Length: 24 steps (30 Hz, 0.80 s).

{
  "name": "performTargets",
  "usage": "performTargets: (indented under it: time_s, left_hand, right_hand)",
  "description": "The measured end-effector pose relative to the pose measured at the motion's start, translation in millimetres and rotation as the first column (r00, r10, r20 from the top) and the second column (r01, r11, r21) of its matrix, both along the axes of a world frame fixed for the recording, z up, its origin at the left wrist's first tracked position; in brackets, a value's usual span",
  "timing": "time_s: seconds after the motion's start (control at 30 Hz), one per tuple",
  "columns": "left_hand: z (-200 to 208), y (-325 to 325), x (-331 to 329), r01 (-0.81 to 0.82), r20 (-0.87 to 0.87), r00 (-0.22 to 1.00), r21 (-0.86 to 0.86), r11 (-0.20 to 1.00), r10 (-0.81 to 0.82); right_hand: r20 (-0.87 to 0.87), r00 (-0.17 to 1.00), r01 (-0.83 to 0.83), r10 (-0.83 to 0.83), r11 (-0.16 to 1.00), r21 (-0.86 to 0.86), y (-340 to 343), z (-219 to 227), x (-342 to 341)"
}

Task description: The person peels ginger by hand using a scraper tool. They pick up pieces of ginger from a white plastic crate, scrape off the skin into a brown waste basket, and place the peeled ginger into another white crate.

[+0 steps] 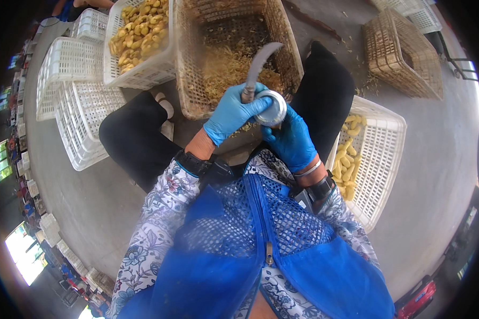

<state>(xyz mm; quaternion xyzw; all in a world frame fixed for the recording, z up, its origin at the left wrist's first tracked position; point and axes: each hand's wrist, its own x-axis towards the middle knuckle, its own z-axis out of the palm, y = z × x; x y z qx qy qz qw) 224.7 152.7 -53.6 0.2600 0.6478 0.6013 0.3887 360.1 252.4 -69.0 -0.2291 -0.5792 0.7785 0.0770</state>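
Observation:
My left hand (231, 111), in a blue glove, grips the handle of a curved knife (259, 66) whose blade points up over a brown basket (194, 58). My right hand (291, 141), also gloved in blue, holds a roll of silvery tape (272, 108) against the knife handle. Both hands meet just above my knees. The basket holds pale shavings (226, 66).
A white crate of yellow pieces (138, 32) stands at the upper left, beside empty white crates (72, 90). Another white crate (380, 154) with several yellow pieces sits at my right. A brown basket (404, 53) lies tipped at the upper right on the concrete floor.

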Motion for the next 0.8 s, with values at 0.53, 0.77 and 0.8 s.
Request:
performTargets:
  time_s: [0.53,0.77,0.8]
  left_hand:
    - [-7,-9,23,-0.332,0.54,0.78,-0.072,0.94,0.317]
    - [10,-14,4,-0.447,0.296,0.838,-0.111,0.888,0.459]
    - [20,-13,5,-0.331,0.185,0.918,-0.126,0.935,0.35]
  right_hand:
    - [0.099,0.993,0.106,-0.064,0.854,-0.509,9,13,0]
    - [0.087,0.996,0.064,-0.033,0.92,-0.387,7,17,2]
    - [0.087,0.996,0.063,-0.031,0.919,-0.388,6,17,2]
